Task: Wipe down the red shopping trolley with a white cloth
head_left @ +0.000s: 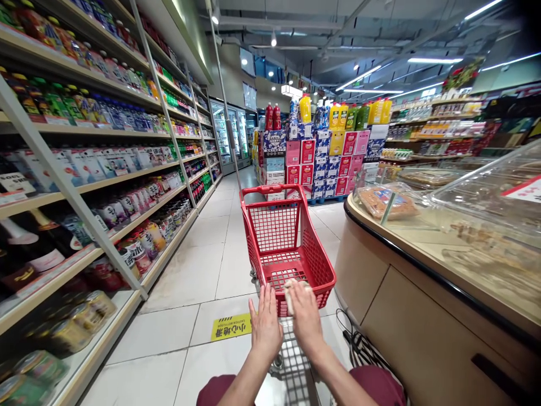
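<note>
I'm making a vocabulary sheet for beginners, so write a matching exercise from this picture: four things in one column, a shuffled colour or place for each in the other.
1. cart
2. cloth
3. floor sticker
4. cables

a. mostly yellow
b. at the foot of the counter
c. under the right hand
d. red

Pairs: 1-d, 2-c, 3-a, 4-b

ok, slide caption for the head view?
In a supermarket aisle, right hand over pale cloth at red shopping cart, left hand alongside.
</note>
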`<state>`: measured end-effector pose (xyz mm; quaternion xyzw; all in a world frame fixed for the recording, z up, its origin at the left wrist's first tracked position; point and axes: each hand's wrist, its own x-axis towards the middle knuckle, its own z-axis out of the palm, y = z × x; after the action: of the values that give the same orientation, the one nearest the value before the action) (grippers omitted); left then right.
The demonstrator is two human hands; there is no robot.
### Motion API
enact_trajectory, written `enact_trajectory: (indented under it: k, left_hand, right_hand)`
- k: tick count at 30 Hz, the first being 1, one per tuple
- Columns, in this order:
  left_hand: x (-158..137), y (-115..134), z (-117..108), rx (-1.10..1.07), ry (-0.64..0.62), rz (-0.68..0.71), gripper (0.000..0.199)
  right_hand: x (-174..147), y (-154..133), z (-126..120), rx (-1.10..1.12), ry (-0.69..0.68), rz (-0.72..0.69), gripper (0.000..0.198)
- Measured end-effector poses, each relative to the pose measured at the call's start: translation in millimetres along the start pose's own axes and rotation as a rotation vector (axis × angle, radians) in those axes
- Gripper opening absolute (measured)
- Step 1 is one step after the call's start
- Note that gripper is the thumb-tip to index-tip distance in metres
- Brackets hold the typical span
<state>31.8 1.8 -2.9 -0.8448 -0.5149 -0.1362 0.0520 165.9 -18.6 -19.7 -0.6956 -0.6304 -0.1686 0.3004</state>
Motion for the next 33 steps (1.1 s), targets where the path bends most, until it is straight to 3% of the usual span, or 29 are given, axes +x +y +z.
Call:
enact_trajectory:
  k: [3,6,8,13,19,25,30,33]
  left_hand:
    - [0,-4,-2,0.004,-0.001,0.018,0.078]
    - [0,-6,-3,0.009,-0.016,0.045,0.08]
    - [1,-5,-3,0.013,-0.027,0.048,0.08]
    - [1,-6,-2,0.03,-0.029,0.051,0.08]
    - [0,-6,-4,0.051,-0.027,0.064,0.081]
    - [1,-4,-2,0.045,-0.034,0.04,0.079]
    - [-1,-6,1,0.026,-0.009,0.059,0.082]
    - [-1,-5,1,0.024,-0.021,0.053,0.082]
  right_hand:
    - [1,-3,0,0.021,-0.036,-0.047,0.055]
    - [4,12,-5,-0.032,-0.056,0.128,0.053]
    - [4,15,-6,-0.053,-0.042,0.168,0.052]
    - [0,0,-2,-0.005,-0.068,-0.038,0.057]
    - [4,32,-17,-0.116,-0.114,0.257,0.052]
    - [2,22,-15,-0.052,-0.182,0.052,0.058]
    - [8,34,-14,-0.114,-0.093,0.296,0.051]
    - [5,13,-5,-0.053,-0.078,0.119,0.055]
